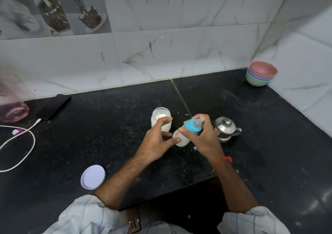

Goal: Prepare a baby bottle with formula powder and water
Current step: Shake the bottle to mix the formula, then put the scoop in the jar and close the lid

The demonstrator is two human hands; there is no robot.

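A clear baby bottle (181, 139) holding milky liquid tilts above the black counter (107, 135). Its blue collar and clear teat (194, 126) point up and to the right. My right hand (203, 136) grips the blue collar, thumb on its near side. My left hand (158, 138) is spread beside the bottle's lower body, its fingertips touching the body. Just behind my left hand stands an open jar of white formula powder (160, 117). The jar's round white lid (93, 177) lies flat near the counter's front edge.
A small steel kettle with a lid (225, 127) stands right of my right hand. Stacked coloured bowls (261, 74) sit in the back right corner. A phone (53, 106) on a white cable (21, 151) and a pink bottle (12, 108) are at the left. White specks dot the counter.
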